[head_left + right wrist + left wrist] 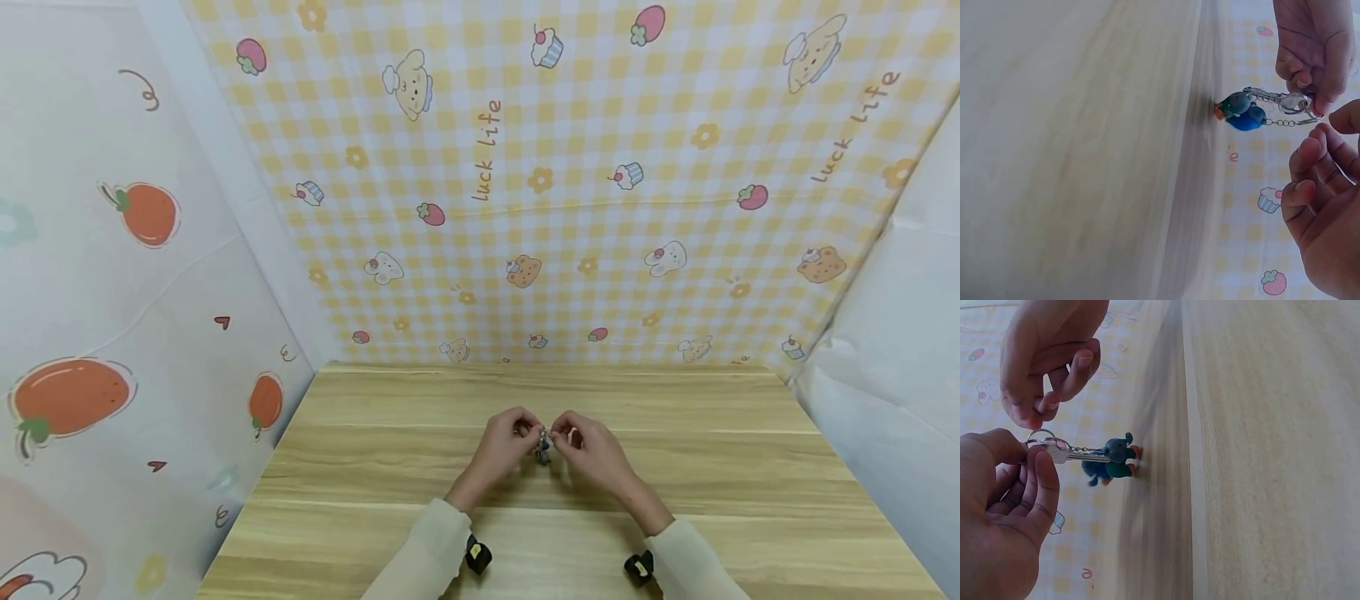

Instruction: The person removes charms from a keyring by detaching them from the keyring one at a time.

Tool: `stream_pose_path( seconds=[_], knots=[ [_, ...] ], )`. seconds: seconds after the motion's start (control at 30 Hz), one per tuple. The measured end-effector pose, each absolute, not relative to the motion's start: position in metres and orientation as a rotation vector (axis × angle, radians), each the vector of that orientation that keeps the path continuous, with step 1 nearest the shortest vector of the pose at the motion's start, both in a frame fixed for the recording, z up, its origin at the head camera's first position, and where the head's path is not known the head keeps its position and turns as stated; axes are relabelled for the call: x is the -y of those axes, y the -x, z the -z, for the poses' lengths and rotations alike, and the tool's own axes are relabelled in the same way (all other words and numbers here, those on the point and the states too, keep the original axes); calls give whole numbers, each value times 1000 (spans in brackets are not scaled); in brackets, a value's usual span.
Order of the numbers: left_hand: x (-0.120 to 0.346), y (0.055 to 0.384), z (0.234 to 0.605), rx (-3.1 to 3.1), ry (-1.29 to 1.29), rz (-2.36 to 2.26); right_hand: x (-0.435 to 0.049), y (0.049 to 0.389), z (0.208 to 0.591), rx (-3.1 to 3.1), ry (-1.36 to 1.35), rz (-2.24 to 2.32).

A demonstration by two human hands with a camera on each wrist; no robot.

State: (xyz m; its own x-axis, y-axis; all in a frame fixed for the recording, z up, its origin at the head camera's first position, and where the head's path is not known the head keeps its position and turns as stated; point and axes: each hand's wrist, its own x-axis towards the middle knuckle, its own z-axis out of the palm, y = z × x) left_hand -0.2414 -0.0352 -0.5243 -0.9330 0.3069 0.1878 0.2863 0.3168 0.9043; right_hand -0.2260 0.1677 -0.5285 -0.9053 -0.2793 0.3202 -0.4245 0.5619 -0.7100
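My left hand (513,439) pinches the metal key ring (1295,104) and the head of a silver key (1088,457) between thumb and forefinger. Across from it, my right hand (592,450) has its thumb and forefinger at the ring's edge, seemingly pinching it; the exact contact is small. From the ring, short chains (1284,123) lead to small animal-like charms, one green (1116,451) and one blue (1246,120). They hang with the key just over the wooden table; whether they touch it I cannot tell.
Both hands are over the middle of the wooden table (375,467). A yellow checked sheet (570,225) rises behind its far edge, with white sheets on the left (187,283) and right (885,333). Black wrist devices (477,555) sit by the sleeves.
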Motion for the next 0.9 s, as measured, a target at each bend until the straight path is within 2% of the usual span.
stream_pose_path(
  seconds=[0.9],
  knots=[
    [34,241,524,-2514,-654,-1736,-166,224,526,2682,-559,-1321]
  ],
)
